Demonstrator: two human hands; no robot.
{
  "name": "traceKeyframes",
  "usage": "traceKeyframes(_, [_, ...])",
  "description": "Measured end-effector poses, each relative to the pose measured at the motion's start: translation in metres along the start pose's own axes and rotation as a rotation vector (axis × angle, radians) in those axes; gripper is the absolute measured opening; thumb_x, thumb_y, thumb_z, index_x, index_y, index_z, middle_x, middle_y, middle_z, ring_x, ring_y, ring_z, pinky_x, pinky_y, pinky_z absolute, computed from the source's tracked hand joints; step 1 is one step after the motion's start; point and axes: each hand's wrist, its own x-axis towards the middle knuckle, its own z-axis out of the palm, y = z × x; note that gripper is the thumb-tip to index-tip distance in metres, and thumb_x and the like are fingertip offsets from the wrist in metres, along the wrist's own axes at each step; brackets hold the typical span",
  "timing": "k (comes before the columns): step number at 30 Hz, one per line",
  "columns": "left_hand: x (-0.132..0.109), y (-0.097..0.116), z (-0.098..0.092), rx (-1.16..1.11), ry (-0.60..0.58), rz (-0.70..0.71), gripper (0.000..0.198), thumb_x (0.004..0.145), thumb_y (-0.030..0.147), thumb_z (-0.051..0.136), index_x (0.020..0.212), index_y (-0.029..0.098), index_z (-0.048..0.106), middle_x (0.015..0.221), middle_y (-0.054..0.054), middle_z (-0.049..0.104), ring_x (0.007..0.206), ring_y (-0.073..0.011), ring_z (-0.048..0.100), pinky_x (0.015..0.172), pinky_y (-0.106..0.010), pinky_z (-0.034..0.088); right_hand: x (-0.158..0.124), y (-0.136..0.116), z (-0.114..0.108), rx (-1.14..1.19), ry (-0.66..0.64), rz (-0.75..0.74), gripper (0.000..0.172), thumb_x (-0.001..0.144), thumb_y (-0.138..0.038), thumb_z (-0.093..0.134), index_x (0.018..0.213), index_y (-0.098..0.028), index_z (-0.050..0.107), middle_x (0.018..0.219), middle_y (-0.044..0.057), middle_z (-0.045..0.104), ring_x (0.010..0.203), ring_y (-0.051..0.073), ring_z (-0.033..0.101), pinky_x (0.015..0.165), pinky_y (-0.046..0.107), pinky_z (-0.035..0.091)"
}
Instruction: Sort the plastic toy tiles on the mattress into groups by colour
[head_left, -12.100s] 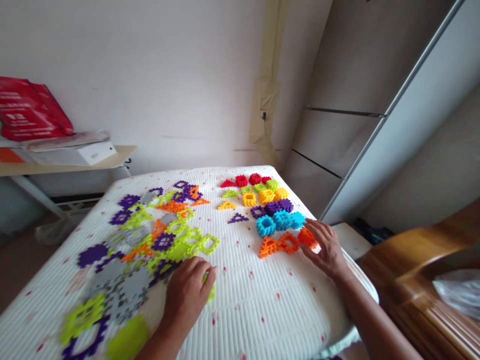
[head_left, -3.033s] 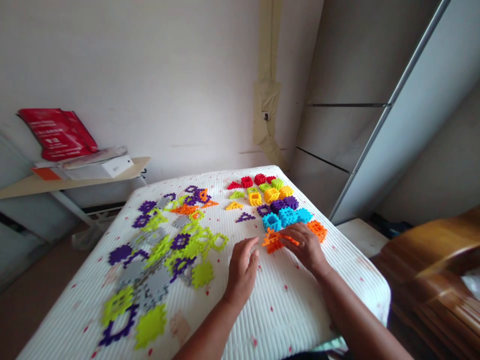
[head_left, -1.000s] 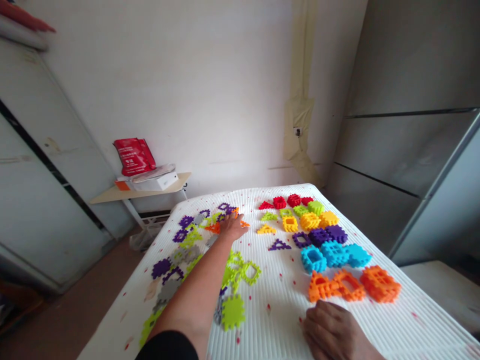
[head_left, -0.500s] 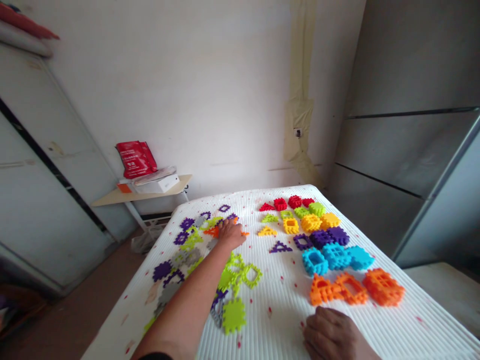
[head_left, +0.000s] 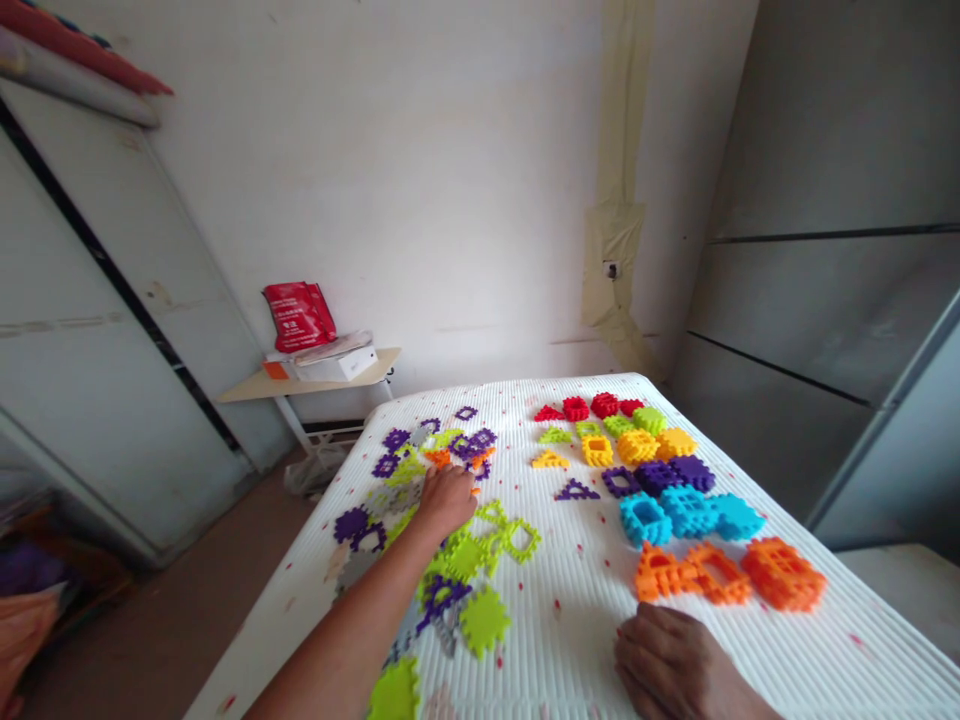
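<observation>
My left hand (head_left: 448,497) reaches over the mixed pile at the left, fingers curled down. A bit of an orange interlocking plastic piece (head_left: 475,491) shows at its right edge; the fingertips are hidden. Other orange pieces (head_left: 438,457) lie just beyond it, among purple pieces (head_left: 480,438). Green pieces (head_left: 486,620) and grey ones lie nearer me. My right hand (head_left: 671,655) rests on the white ribbed cover as a closed fist, nothing showing in it. Just past it are orange triangles (head_left: 664,575), orange frames (head_left: 718,574) and an orange stack (head_left: 784,575).
Rows sorted by colour run away at the right: blue (head_left: 686,510), purple (head_left: 660,475), yellow (head_left: 637,445), green (head_left: 619,426) and red (head_left: 604,404). A small side table (head_left: 247,387) holds a white box (head_left: 337,366) and a red bag (head_left: 298,315). Grey cabinets (head_left: 810,300) stand at the right.
My left hand has drawn back toward me, with orange now showing at its edge. My right fist stays near the orange stacks. The view has turned slightly left.
</observation>
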Motion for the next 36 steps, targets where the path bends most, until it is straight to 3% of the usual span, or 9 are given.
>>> traceKeyframes(5, [-0.01,-0.013,-0.003,-0.134,0.077,-0.049,0.018,0.077,0.017,0.045,0.076,0.019,0.063,0.085,-0.007,0.067,0.091,-0.0214,0.059,0.087,-0.033,0.038,0.001,-0.001,0.007,0.032,-0.085,-0.016,0.029,0.096,-0.018,0.033,0.073,-0.018,0.053,0.065,0.003,0.055,0.06,0.014,0.052,0.057,0.026,0.04])
traceKeyframes(10, [-0.017,-0.03,-0.01,-0.31,0.228,-0.224,0.029,0.084,0.019,0.032,0.081,0.02,0.061,0.075,-0.002,0.064,0.073,-0.0154,0.059,0.067,-0.024,0.042,0.006,-0.009,0.022,0.05,-0.177,-0.073,0.032,0.095,-0.017,0.033,0.067,-0.018,0.047,0.063,0.003,0.054,0.057,0.014,0.049,0.053,0.027,0.037])
traceKeyframes(13, [-0.028,-0.04,-0.014,-0.396,0.307,-0.324,0.031,0.084,0.02,0.029,0.085,0.02,0.06,0.075,-0.001,0.064,0.073,-0.0146,0.06,0.064,-0.023,0.043,0.016,-0.019,0.034,0.082,-0.206,-0.085,0.03,0.093,-0.017,0.034,0.067,-0.018,0.048,0.064,0.003,0.055,0.059,0.015,0.05,0.055,0.027,0.039])
traceKeyframes(17, [-0.056,-0.05,-0.011,-0.501,0.388,-0.397,0.031,0.083,0.023,0.032,0.093,0.019,0.061,0.085,-0.003,0.069,0.082,-0.0168,0.063,0.071,-0.024,0.046,0.042,-0.029,0.049,0.171,-0.185,0.03,0.018,0.086,-0.012,0.039,0.081,-0.018,0.055,0.075,0.005,0.06,0.069,0.016,0.055,0.063,0.027,0.045])
traceKeyframes(19, [-0.072,-0.051,-0.006,-0.571,0.444,-0.43,0.031,0.083,0.025,0.035,0.096,0.02,0.063,0.091,-0.005,0.07,0.086,-0.0191,0.063,0.075,-0.027,0.046,0.064,-0.029,0.059,0.207,-0.173,0.132,0.021,0.082,-0.011,0.042,0.094,-0.017,0.058,0.088,0.007,0.062,0.081,0.017,0.058,0.07,0.027,0.048])
traceKeyframes(23, [-0.098,-0.048,0.002,-0.632,0.574,-0.563,0.033,0.083,0.027,0.037,0.103,0.022,0.063,0.091,-0.005,0.071,0.082,-0.0204,0.063,0.074,-0.03,0.046,0.12,-0.007,0.088,0.151,-0.129,0.338,0.031,0.078,-0.007,0.046,0.103,-0.019,0.06,0.105,0.007,0.063,0.097,0.019,0.056,0.084,0.03,0.047])
traceKeyframes(27, [-0.109,-0.047,0.006,-0.71,0.697,-0.609,0.035,0.084,0.031,0.038,0.108,0.022,0.062,0.092,-0.003,0.069,0.077,-0.0187,0.062,0.071,-0.028,0.046,0.174,0.029,0.121,0.03,-0.199,0.567,0.04,0.079,-0.009,0.048,0.118,-0.018,0.056,0.118,0.007,0.06,0.109,0.02,0.051,0.095,0.03,0.04])
traceKeyframes(31, [-0.11,-0.053,0.013,-0.845,0.793,-0.615,0.035,0.082,0.034,0.042,0.108,0.021,0.061,0.097,-0.005,0.068,0.085,-0.0191,0.061,0.075,-0.029,0.045,0.207,0.056,0.148,-0.02,-0.272,0.662,0.038,0.08,-0.018,0.051,0.118,-0.018,0.055,0.119,0.009,0.059,0.11,0.024,0.05,0.089,0.033,0.041])
traceKeyframes(36, [-0.107,-0.059,0.022,-1.16,0.85,-0.67,0.042,0.079,0.043,0.047,0.109,0.018,0.061,0.072,0.0,0.062,0.059,-0.014,0.053,0.057,-0.025,0.043,0.221,0.07,0.168,-0.093,-0.376,0.713,0.039,0.08,-0.029,0.054,0.118,-0.022,0.053,0.118,0.009,0.059,0.11,0.027,0.05,0.08,0.036,0.043])
